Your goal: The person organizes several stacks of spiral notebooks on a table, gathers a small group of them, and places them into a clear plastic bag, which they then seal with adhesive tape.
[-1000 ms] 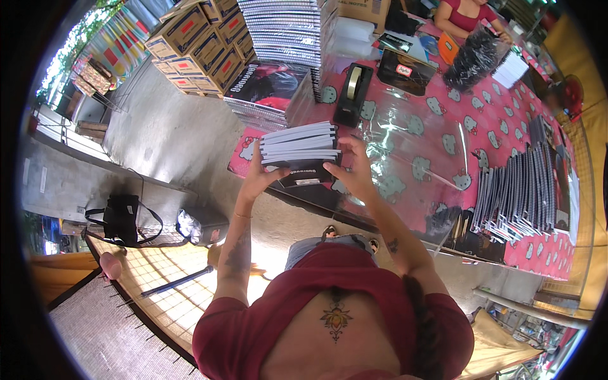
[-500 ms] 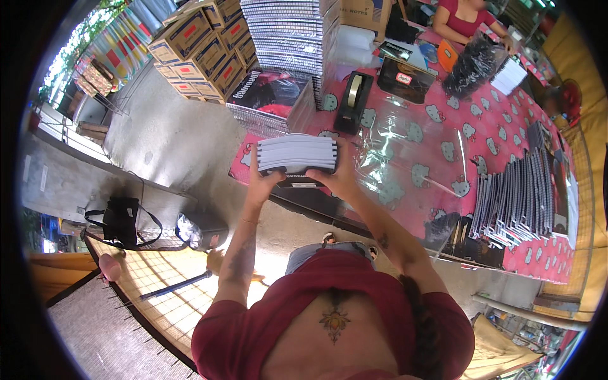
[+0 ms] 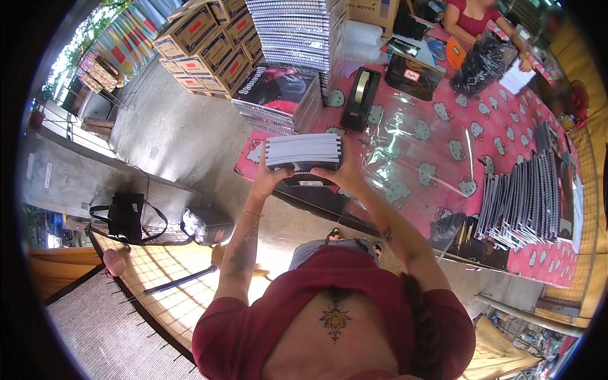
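Between my two hands is a stack of notebooks (image 3: 303, 149), their white page edges facing up and a dark cover toward me. My left hand (image 3: 272, 178) grips the left end, thumb across the near cover. At the right end my right hand (image 3: 341, 174) holds on the same way. The stack is above the near left corner of the table. Just beyond it stand wrapped notebooks with a dark and red cover (image 3: 278, 95). A black tape dispenser (image 3: 361, 99) lies to the right of those.
A pink patterned tablecloth (image 3: 506, 136) covers the table, with clear plastic film (image 3: 418, 155) on it. Spiral notebooks (image 3: 522, 199) lean in a row at right. Tall notebook piles (image 3: 288, 35) and cartons (image 3: 206, 54) stand behind. Another person (image 3: 472, 25) works at the far side.
My hands still hold the notebook stack, which has tilted slightly. The view has shifted a little. At the far side, the other person's arm has moved over the white notebook.
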{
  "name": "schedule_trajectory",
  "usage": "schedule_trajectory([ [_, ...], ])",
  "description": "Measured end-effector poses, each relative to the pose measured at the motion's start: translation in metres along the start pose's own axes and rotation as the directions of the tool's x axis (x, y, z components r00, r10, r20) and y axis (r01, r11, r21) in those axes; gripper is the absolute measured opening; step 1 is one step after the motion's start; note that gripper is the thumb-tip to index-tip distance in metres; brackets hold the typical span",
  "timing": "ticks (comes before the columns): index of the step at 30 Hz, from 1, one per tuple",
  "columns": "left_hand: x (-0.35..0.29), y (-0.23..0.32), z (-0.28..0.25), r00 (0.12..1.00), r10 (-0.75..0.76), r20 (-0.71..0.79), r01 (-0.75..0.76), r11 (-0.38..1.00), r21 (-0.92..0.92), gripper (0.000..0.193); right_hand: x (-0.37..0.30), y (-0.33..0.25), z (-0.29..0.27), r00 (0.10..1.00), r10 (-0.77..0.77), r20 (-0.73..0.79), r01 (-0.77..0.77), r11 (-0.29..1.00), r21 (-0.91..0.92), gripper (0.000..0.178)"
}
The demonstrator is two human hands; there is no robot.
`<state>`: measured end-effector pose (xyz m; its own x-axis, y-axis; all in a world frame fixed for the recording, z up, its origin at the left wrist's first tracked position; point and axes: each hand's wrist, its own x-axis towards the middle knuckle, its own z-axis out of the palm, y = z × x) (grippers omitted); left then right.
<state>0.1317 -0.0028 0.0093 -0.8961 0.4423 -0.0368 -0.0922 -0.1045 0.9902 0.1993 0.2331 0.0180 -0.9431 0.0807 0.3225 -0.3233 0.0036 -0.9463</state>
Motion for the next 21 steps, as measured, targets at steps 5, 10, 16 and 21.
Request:
schedule_trajectory([
  [5, -0.003, 0.018, -0.001, 0.998, -0.034, 0.056, 0.029, 0.996, 0.087, 0.100, 0.001, 0.001, -0.008, 0.999, 0.022, 0.048, -0.025, 0.998, 0.050, 0.094],
  [10, -0.009, 0.020, -0.001, 0.997, -0.055, 0.062, 0.047, 0.992, 0.117, 0.100, 0.003, -0.009, -0.023, 0.985, 0.083, 0.149, -0.085, 0.996, 0.008, 0.094],
  [16, -0.002, 0.001, -0.010, 0.997, -0.060, 0.047, 0.057, 0.995, 0.076, 0.099, 0.001, 0.005, 0.003, 1.000, 0.005, -0.024, -0.004, 0.999, 0.032, 0.094],
  [21, -0.011, 0.086, 0.012, 0.987, 0.099, 0.130, -0.143, 0.909, 0.392, 0.094, 0.000, 0.011, -0.006, 0.999, 0.038, 0.013, -0.039, 0.999, 0.010, 0.097],
])
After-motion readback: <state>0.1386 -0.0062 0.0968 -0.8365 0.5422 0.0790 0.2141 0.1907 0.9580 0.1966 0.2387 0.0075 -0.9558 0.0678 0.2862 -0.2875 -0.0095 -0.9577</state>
